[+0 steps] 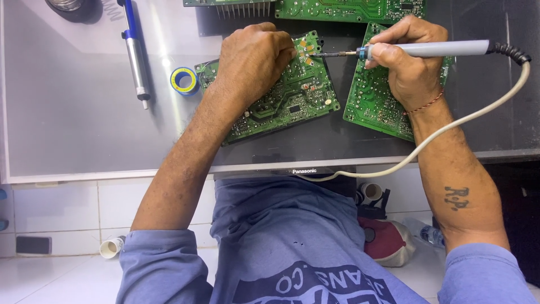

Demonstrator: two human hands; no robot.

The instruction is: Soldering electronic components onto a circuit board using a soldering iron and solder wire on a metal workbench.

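So you're working with four green circuit boards in view. One tilted board point(281, 95) is lying mid-bench under your left hand point(253, 62), a second board point(374, 101) is sitting just to its right under your right hand point(410, 65), and two more are poking in along the far edge, one point(349, 10) wide and one point(225, 3) barely showing.

Your left hand is curled into a loose fist, pressing down on the top part of the tilted board; I can't tell if it's pinching anything. Your right hand is wrapped around the one soldering iron point(427, 49), fingers closed on the grey handle, and the tip is touching the orange pads at that board's top right corner. Its pale cord point(450, 132) is looping off to the right and back over the near edge of the bench point(73, 135).

Off to the left you've got one desoldering pump point(135, 50) and one small blue and yellow roll point(184, 80), the roll just beside the board's left corner. The left stretch of the bench is where the open room is; the right side is crowded, boards nearly touching each other.
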